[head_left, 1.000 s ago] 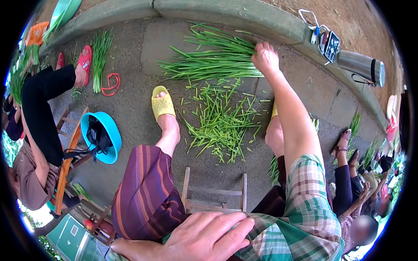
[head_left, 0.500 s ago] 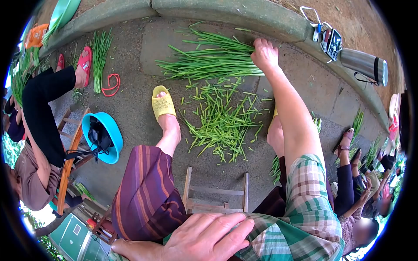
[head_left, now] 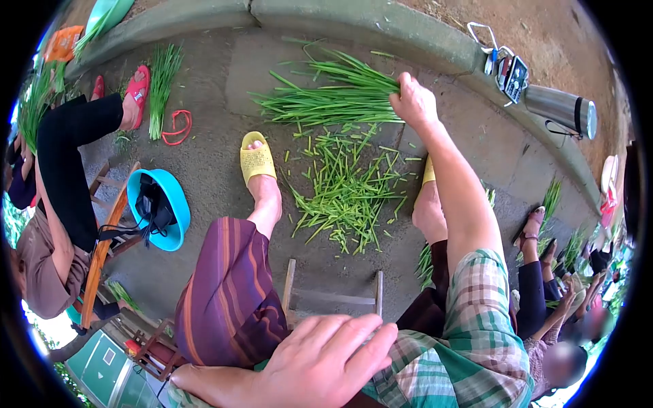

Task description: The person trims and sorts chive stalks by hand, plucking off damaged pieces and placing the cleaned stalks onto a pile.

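A bunch of long green chives (head_left: 330, 98) lies on the paved ground ahead of me. My right hand (head_left: 415, 102) reaches out to its right end, fingers closed around the stalks there. On the near side of the bunch, short cut chive pieces (head_left: 350, 194) are scattered in a loose pile between my feet. Close to my body, my left hand (head_left: 333, 357) is over my lap, palm down with its fingers extended and nothing in it.
A low wooden stool (head_left: 333, 297) stands between my knees. To the left are a blue basin (head_left: 178, 211) holding dark items, a red cord (head_left: 178, 128), and a seated person (head_left: 54, 258). A steel flask (head_left: 561, 109) lies by the curb (head_left: 381, 34). More people sit at right.
My right hand has closed more tightly around the chive ends and drawn slightly towards me. My left hand has lifted a little. The cut pieces stay where they were.
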The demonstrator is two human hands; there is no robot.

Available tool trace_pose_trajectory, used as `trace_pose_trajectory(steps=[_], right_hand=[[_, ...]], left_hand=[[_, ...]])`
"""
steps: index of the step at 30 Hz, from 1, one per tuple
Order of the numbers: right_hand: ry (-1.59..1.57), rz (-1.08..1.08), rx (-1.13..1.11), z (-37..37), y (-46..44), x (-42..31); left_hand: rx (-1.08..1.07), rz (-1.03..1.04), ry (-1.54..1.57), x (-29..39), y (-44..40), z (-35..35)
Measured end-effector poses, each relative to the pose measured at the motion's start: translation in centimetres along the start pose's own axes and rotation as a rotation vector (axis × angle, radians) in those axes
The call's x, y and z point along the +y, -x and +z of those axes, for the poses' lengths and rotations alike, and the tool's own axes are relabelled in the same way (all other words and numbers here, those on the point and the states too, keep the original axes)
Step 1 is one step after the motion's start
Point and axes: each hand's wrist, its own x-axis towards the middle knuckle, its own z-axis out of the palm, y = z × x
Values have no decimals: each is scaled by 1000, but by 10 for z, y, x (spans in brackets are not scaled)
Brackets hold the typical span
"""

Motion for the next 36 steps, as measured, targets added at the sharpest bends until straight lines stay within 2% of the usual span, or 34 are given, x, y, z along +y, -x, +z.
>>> trace_pose_trajectory(steps=[1, 4, 6, 7, 8, 10, 14, 17, 20, 22, 24, 25, 26, 28, 30, 32, 33, 34, 36], right_hand=[[-34, -32, 37, 0, 6, -3], [-211, 237, -52, 3, 23, -20], [-359, 349, -118, 38, 28, -5], [-532, 474, -235, 22, 36, -18], [-704, 596, -355, 5, 46, -33], [-893, 670, -458, 11, 53, -35], [-1248, 857, -447, -29, 78, -75], [-1610, 836, -516, -59, 93, -95], [-1752, 705, -546, -106, 98, -125], [-1820, 512, -561, -144, 98, -145], [-1885, 351, -577, -185, 102, -168], [-1812, 286, -505, -206, 105, -181], [-1738, 224, -434, -226, 111, -193], [-1849, 141, -528, -265, 125, -210], [-1808, 80, -510, -290, 140, -221], [-1789, 67, -498, -304, 154, -227], [-1783, 62, -486, -307, 160, -228], [-1782, 65, -485, -306, 166, -227], [-1726, 115, -619, -304, 178, -231]], left_hand=[[2, 14, 4, 0, 2, 1], [-85, 72, -124, 10, -2, -9], [-81, 39, -85, -4, 16, 16], [-167, -2, -86, -1, 16, 13], [-152, 6, -89, 1, 18, 14], [-162, 17, -108, -3, 21, 23], [-144, 10, -117, -7, 21, 31], [-45, 10, -43, -18, 14, 37], [7, -97, 92, -12, 3, 22], [141, -94, 223, -12, -2, 10], [380, -86, 358, -22, -11, 8], [512, -77, 457, -26, -18, 7], [538, -93, 611, -31, -24, 2], [659, -187, 918, -31, -30, -5], [665, -177, 981, -26, -27, -14], [525, -113, 1088, -22, -27, -20], [524, -109, 1091, -22, -28, -23], [404, -71, 1152, -23, -29, -26], [164, 2, 1256, -26, -29, -31]])
